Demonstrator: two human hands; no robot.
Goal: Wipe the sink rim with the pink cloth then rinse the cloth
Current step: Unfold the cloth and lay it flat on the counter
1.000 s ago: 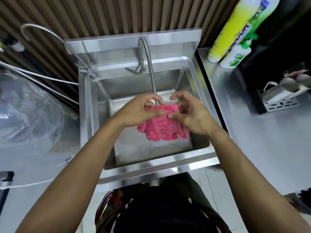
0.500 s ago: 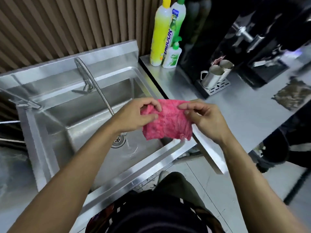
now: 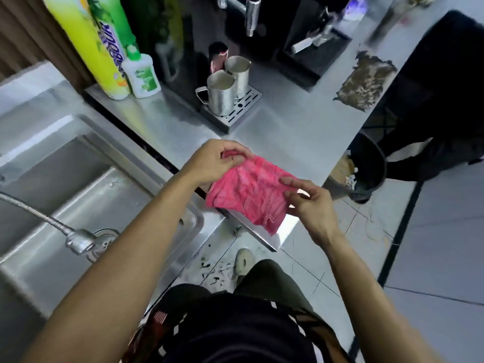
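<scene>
The pink cloth point(image 3: 248, 192) hangs spread between both hands, above the near corner of the steel counter to the right of the sink. My left hand point(image 3: 217, 163) pinches its upper left corner. My right hand point(image 3: 309, 203) grips its right edge with fingers curled. The steel sink point(image 3: 86, 158) lies at the left, its rim running diagonally toward the cloth. A flexible metal faucet hose point(image 3: 52, 221) ends in a nozzle over the drain. No water can be seen running.
Yellow and green detergent bottles point(image 3: 89, 45) and a small white bottle point(image 3: 141, 74) stand behind the sink. Two steel jugs point(image 3: 225, 85) sit on a drip tray by a black machine. A brown rag point(image 3: 366, 82) lies far right. A black bin point(image 3: 364, 171) stands on the floor.
My view has swung right, away from the sink. Both hands carried the cloth from over the basin to above the counter corner, keeping hold of it.
</scene>
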